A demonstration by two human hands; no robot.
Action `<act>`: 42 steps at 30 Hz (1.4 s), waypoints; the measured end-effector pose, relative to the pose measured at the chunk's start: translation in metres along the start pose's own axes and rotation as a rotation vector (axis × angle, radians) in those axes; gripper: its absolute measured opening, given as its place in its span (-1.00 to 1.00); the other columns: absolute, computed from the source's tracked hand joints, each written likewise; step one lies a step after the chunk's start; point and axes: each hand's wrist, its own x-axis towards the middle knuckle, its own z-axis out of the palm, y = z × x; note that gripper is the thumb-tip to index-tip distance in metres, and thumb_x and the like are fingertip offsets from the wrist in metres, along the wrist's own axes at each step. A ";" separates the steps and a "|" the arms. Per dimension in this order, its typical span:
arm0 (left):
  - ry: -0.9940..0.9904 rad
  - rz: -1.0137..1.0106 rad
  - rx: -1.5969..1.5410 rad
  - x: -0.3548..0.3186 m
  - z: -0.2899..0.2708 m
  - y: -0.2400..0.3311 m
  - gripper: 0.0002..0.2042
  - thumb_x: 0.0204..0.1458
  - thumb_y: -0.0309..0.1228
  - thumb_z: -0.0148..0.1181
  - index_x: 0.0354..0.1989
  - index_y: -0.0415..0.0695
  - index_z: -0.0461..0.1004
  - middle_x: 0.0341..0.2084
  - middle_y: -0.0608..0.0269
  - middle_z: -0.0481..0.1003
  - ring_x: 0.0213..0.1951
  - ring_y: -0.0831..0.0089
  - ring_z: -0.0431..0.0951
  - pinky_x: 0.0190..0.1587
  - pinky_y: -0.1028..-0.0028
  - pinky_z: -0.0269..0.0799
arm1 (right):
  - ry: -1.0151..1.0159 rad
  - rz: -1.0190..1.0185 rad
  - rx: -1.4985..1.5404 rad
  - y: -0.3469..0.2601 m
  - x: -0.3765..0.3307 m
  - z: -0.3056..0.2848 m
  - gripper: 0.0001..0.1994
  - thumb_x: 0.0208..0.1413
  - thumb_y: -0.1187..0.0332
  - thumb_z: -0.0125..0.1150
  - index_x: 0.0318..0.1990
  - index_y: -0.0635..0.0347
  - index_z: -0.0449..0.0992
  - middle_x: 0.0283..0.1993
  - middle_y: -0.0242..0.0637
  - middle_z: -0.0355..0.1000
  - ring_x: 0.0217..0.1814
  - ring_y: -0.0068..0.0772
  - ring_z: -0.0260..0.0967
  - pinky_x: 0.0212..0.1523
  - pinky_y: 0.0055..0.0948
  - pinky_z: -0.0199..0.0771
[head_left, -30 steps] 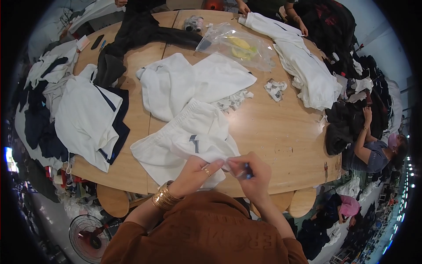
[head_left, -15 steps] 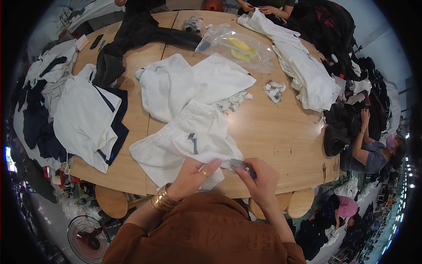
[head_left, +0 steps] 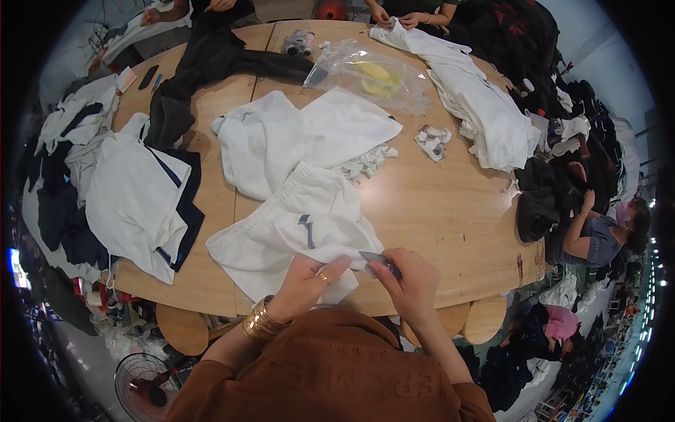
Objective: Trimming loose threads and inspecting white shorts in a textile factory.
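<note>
White trousers or shorts with a gathered waistband and a small dark grey patch lie spread at the table's near edge. My left hand, with a ring and gold bangles at the wrist, is closed on their near edge, thumb on top. Close beside it, my right hand grips small thread snips. Their grey pointed blade lies against the cloth, pointing left toward my left thumb; the handle is mostly hidden in the palm. Another white garment lies just beyond, with white fabric scraps next to it.
White and navy garments are heaped at left. A dark garment, a clear plastic bag and a long white garment lie farther off. Co-workers' hands show at the far edge. A fan and wooden stools stand below.
The snips' blade has shifted slightly left and up over the cloth, with my right hand following. My left hand keeps its grip. The whole view has shifted slightly.
</note>
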 end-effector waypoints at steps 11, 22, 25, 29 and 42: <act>0.153 -0.043 -0.125 0.027 -0.021 -0.015 -0.70 0.10 -0.38 -0.09 -0.04 -0.26 0.34 -0.11 0.24 0.39 -0.09 0.54 0.36 -0.05 0.53 0.25 | 0.078 0.216 0.390 0.010 0.005 0.017 -0.72 -0.14 0.35 0.26 -0.21 0.12 0.43 -0.60 -0.37 0.27 -0.63 -0.57 0.08 -0.57 -0.61 0.16; 0.173 -0.183 0.155 -0.014 -0.075 -0.087 -0.77 0.02 -0.46 0.00 -0.13 -0.21 0.36 -0.26 0.29 0.46 -0.19 0.53 0.41 -0.10 0.56 0.26 | -0.218 0.608 0.353 0.107 -0.081 0.114 -0.72 -0.09 0.23 0.17 -0.27 0.21 0.42 -0.50 -0.18 0.38 -0.51 -0.21 0.28 -0.49 -0.43 0.26; -0.108 -0.337 0.175 -0.038 -0.053 -0.122 -0.80 -0.01 -0.53 -0.01 -0.18 -0.24 0.38 -0.31 0.31 0.44 -0.20 0.59 0.40 -0.09 0.57 0.28 | -0.334 0.553 0.224 0.109 -0.113 0.154 -0.74 -0.12 0.24 0.20 -0.33 0.24 0.42 -0.52 -0.20 0.33 -0.50 -0.29 0.27 -0.47 -0.45 0.24; -0.095 -0.218 0.236 -0.045 -0.026 -0.128 -0.68 -0.04 -0.46 0.10 -0.08 -0.23 0.29 -0.28 0.21 0.42 -0.13 0.44 0.40 -0.05 0.50 0.27 | -0.323 0.462 0.350 0.070 -0.087 0.145 -0.74 -0.14 0.25 0.22 -0.37 0.26 0.43 -0.52 -0.25 0.32 -0.49 -0.37 0.24 -0.44 -0.51 0.24; 0.325 -0.226 -0.591 -0.041 -0.093 -0.047 -0.67 0.10 -0.39 -0.09 0.01 -0.31 0.21 -0.11 0.23 0.36 -0.12 0.52 0.38 -0.04 0.52 0.28 | -0.109 0.366 0.720 -0.048 0.008 0.110 -0.80 -0.09 0.49 0.17 -0.24 0.20 0.47 -0.42 -0.57 0.31 -0.58 -0.80 -0.06 -0.55 -0.77 -0.01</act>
